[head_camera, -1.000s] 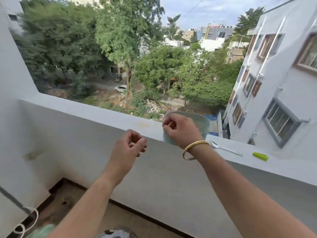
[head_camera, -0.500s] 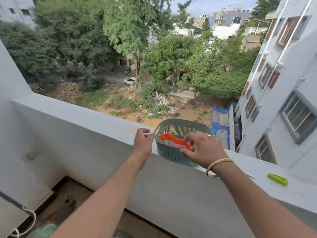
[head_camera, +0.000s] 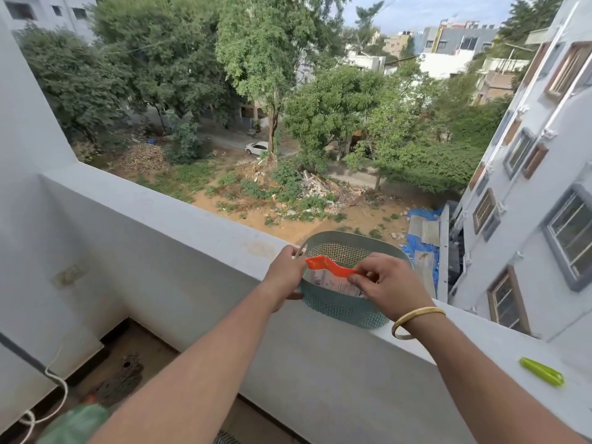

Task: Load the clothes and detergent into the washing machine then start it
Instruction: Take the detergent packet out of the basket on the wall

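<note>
Basket (head_camera: 339,302) gripped at its rim by the left hand (head_camera: 286,272) could tip off the ledge (head_camera: 192,216) while the right hand (head_camera: 389,288) pinches the orange scoop (head_camera: 330,267).

Count on ledge (head_camera: 205,216): one basket (head_camera: 339,306), one green clip (head_camera: 541,371). In basket: one orange scoop (head_camera: 323,265), one printed packet (head_camera: 333,282). Two hands: left hand (head_camera: 285,272), right hand (head_camera: 389,285), with one bangle (head_camera: 416,318).
</note>
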Demonstrator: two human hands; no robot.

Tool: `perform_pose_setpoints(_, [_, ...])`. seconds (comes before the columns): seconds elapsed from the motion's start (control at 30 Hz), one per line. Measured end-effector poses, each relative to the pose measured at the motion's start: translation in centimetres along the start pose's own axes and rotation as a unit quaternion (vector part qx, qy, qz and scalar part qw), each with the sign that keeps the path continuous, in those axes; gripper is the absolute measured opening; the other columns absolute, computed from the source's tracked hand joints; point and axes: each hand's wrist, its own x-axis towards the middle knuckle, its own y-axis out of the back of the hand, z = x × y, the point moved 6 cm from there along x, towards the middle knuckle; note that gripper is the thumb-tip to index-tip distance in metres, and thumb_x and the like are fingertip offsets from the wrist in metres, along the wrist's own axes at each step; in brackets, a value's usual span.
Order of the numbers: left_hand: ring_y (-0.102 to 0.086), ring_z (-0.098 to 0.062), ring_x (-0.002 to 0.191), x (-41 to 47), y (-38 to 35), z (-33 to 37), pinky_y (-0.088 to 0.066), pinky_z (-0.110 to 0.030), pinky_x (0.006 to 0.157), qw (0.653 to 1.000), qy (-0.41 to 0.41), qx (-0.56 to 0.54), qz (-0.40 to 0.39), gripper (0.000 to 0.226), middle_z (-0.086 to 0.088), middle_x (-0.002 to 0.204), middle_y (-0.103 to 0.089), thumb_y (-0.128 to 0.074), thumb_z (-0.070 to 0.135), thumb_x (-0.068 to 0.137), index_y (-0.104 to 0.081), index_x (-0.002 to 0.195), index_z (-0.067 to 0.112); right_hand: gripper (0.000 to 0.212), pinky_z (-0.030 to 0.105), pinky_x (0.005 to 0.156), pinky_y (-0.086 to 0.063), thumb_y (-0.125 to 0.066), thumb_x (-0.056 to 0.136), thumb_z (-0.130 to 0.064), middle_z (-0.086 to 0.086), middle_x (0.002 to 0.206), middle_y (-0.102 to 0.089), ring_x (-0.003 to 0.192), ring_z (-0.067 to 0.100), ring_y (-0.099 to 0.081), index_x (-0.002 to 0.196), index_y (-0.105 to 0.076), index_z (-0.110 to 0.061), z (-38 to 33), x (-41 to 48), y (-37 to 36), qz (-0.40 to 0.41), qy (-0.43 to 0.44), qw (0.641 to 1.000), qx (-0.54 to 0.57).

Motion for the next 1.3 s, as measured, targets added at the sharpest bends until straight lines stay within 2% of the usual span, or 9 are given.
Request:
perform_pose_setpoints(0.27, [-0.070, -0.023, 0.103, -0.9, 0.6, 0.3, -0.067, -0.051, 0.093, 0.999, -0.031, 0.017, 0.020, 0.036, -0.002, 0.123, -0.070, -0.046, 0.052, 0.114, -0.059, 0.125, 0.020, 0.027, 0.030, 0.059, -0.041, -0.074, 0.098, -0.028, -0.009, 0.067, -0.061, 0.062, 0.010, -0.053, 0.071, -0.072, -0.025, -0.6, 4.2, 1.9, 0.020, -0.005, 1.000, 0.009])
perform_pose_setpoints(0.4, [-0.057, -0.019, 0.131, -1.5, 2.7, 1.8, -0.047, -0.035, 0.105, 0.978, -0.143, 0.091, 0.121, 0.035, 0.000, 0.147, -0.060, -0.057, 0.037, 0.113, -0.055, 0.143, 0.019, 0.027, 0.032, 0.057, -0.045, -0.075, 0.097, -0.027, -0.008, 0.067, -0.062, 0.062, 0.014, -0.055, 0.071, -0.071, -0.024, -2.5, 6.3, 3.7, 0.042, 0.011, 0.999, 0.009])
perform_pose_setpoints(0.57, [-0.058, -0.014, 0.134, -5.3, 5.1, 5.2, -0.048, -0.038, 0.118, 0.938, -0.279, 0.048, 0.200, 0.031, 0.009, 0.137, -0.064, -0.070, 0.023, 0.106, -0.059, 0.134, 0.024, 0.025, 0.030, 0.056, -0.044, -0.076, 0.096, -0.026, -0.006, 0.067, -0.061, 0.061, 0.014, -0.054, 0.072, -0.073, -0.021, -7.4, 7.3, 7.1, 0.095, 0.073, 0.993, 0.011])
perform_pose_setpoints(0.8, [-0.040, 0.007, 0.145, -11.6, 6.1, 6.3, -0.044, -0.010, 0.109, 0.936, -0.308, -0.028, 0.167, 0.105, 0.019, 0.152, -0.036, -0.099, 0.055, 0.073, -0.032, 0.153, 0.046, 0.025, 0.032, 0.052, -0.050, -0.078, 0.094, -0.028, -0.002, 0.062, -0.066, 0.056, 0.017, -0.060, 0.073, -0.076, -0.015, -17.1, 6.5, 7.1, 0.134, 0.139, 0.978, 0.075])
perform_pose_setpoints(0.97, [-0.022, -0.003, 0.162, -15.2, 10.5, 4.3, -0.041, -0.041, 0.130, 0.909, -0.319, -0.012, 0.268, 0.138, 0.020, 0.166, -0.022, -0.101, 0.044, 0.060, -0.009, 0.160, 0.069, 0.033, 0.036, 0.052, -0.044, -0.077, 0.093, -0.032, 0.005, 0.060, -0.064, 0.057, 0.024, -0.058, 0.068, -0.070, -0.012, -23.7, 4.5, 2.3, 0.099, 0.169, 0.971, 0.137])
perform_pose_setpoints(1.03, [-0.029, 0.008, 0.154, -16.7, 12.4, 3.2, -0.043, -0.019, 0.122, 0.897, -0.318, -0.014, 0.307, 0.139, 0.029, 0.158, -0.025, -0.103, 0.029, 0.064, -0.007, 0.153, 0.076, 0.034, 0.030, 0.052, -0.040, -0.077, 0.092, -0.030, 0.003, 0.059, -0.062, 0.056, 0.021, -0.055, 0.065, -0.067, -0.011, -26.1, 3.3, 0.5, 0.088, 0.176, 0.969, 0.152])
perform_pose_setpoints(1.13, [-0.036, 0.030, 0.135, -18.4, 15.9, 0.5, -0.039, 0.007, 0.100, 0.893, -0.292, -0.032, 0.341, 0.133, 0.034, 0.145, -0.029, -0.105, 0.012, 0.066, -0.020, 0.165, 0.044, 0.033, 0.034, 0.055, -0.048, -0.075, 0.091, -0.029, 0.004, 0.059, -0.062, 0.058, 0.021, -0.056, 0.065, -0.067, -0.010, -29.7, 1.2, -2.8, 0.065, 0.191, 0.962, 0.184])
perform_pose_setpoints(1.23, [-0.048, 0.006, 0.149, -21.0, 20.1, -2.9, -0.052, -0.021, 0.117, 0.883, -0.269, -0.048, 0.382, 0.128, 0.019, 0.162, -0.037, -0.103, 0.023, 0.067, -0.021, 0.161, 0.050, 0.030, 0.041, 0.061, -0.051, -0.076, 0.090, -0.037, 0.001, 0.064, -0.063, 0.063, 0.020, -0.058, 0.073, -0.068, -0.013, -33.8, -1.3, -6.3, 0.020, 0.220, 0.952, 0.211])
perform_pose_setpoints(1.3, [-0.060, -0.006, 0.143, -23.8, 22.6, -4.8, -0.058, -0.034, 0.114, 0.877, -0.246, -0.041, 0.411, 0.118, 0.012, 0.162, -0.046, -0.099, 0.032, 0.068, -0.021, 0.152, 0.059, 0.028, 0.028, 0.055, -0.045, -0.080, 0.088, -0.042, -0.005, 0.064, -0.061, 0.062, 0.013, -0.058, 0.079, -0.068, -0.018, -36.7, -3.4, -8.2, -0.024, 0.244, 0.937, 0.249])
